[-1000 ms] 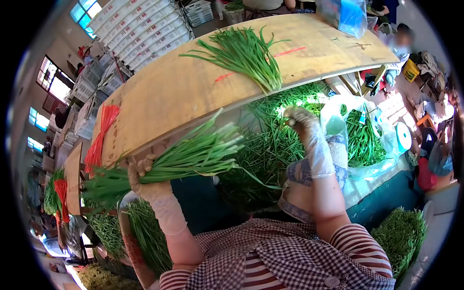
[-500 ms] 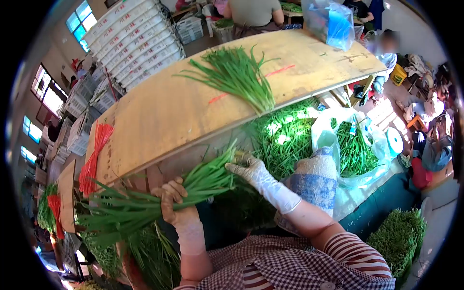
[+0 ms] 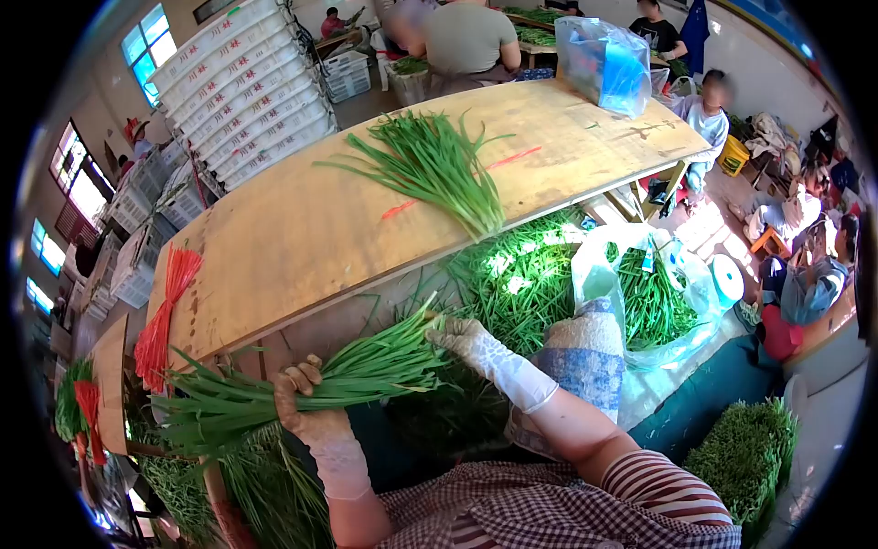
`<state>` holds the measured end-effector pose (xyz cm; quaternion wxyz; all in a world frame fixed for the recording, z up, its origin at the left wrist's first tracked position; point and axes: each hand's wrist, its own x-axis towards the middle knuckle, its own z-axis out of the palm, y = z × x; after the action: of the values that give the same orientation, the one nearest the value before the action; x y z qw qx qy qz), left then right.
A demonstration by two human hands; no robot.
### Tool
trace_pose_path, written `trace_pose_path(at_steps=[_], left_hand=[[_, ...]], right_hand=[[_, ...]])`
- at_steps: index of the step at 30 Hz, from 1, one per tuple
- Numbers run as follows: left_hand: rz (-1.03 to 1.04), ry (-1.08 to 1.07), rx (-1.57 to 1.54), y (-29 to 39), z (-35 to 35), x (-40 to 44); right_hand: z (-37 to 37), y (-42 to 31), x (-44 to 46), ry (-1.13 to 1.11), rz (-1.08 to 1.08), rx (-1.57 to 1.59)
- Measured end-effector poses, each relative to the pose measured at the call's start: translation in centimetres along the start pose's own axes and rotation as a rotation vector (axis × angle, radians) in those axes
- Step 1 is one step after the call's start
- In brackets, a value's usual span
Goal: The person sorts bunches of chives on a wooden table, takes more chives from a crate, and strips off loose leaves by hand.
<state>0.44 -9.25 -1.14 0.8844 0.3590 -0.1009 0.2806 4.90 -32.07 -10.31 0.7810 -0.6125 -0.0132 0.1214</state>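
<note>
Gloved in a dirty glove, my left hand [image 3: 306,393] is closed round the middle of a bundle of long green stalks [image 3: 366,363], whose leafy ends spread to the left. My gloved right hand [image 3: 462,339] pinches at the pale ends on the bundle's right side. On the wooden table [image 3: 283,220] another bunch of green stalks [image 3: 439,169] lies across a red strip, its pale ends at the near edge. A heap of loose greens [image 3: 517,284] is beyond my right hand.
Red ties [image 3: 172,311] hang at the table's left end. A blue-white plastic bag [image 3: 604,69] stands at the far right end. A clear bag of greens [image 3: 651,302] is at the right. Stacked white crates [image 3: 247,96] stand behind the table. Several people sit farther off.
My right hand has come in from the right to the bundle's pale ends. The bundle is lower and more gathered, still in my left hand. The view has shifted, showing more of the room.
</note>
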Motion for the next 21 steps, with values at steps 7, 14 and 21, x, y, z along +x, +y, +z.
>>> trace_pose_path(at_steps=[7,14,21], left_hand=[[-0.035,0.098,-0.177,3.5,-1.7,1.4],[-0.033,0.050,-0.341,6.6,-3.2,2.2],[-0.117,-0.059,-0.455,4.3,-3.9,1.9]], right_hand=[[0.5,-4.1,-1.2,0.069,-0.243,-0.499],[-7.9,-2.9,1.5,0.647,-0.346,-0.931],[-0.9,-6.6,-2.4,-0.044,0.032,-0.176]])
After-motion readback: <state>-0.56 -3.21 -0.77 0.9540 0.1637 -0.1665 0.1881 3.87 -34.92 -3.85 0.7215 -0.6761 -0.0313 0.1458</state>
